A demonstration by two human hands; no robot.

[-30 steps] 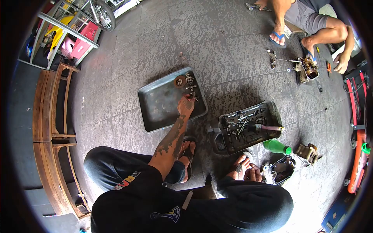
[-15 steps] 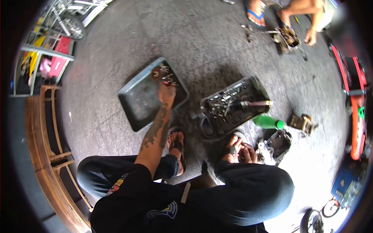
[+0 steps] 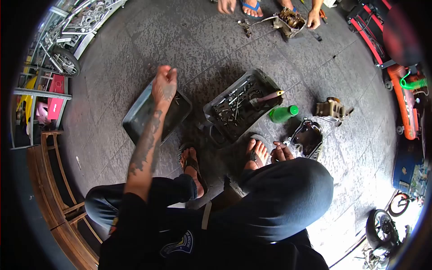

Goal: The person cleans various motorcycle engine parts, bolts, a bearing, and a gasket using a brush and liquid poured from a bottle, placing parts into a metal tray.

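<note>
My left hand is closed, its fingers curled above the far edge of a shallow dark tray. Whatever it holds, if anything, is hidden. The hand and forearm cover much of the tray; a few small metal parts show beside the wrist. My right hand is low beyond my right knee, fingers bent together, partly hidden by the knee. What lies between those fingers cannot be made out. Near it rests an open metal engine cover. A second black tray holds several metal parts and a brush.
A green bottle lies against the black tray's right side. Beyond it sits a metal engine block. At the top, another person's hands are near an engine casing. A wooden bench stands left; an orange cylinder is at right.
My left hand has lifted off the parts in the tray and moved toward its far edge. The view has shifted, and a second hand of the other person now shows.
</note>
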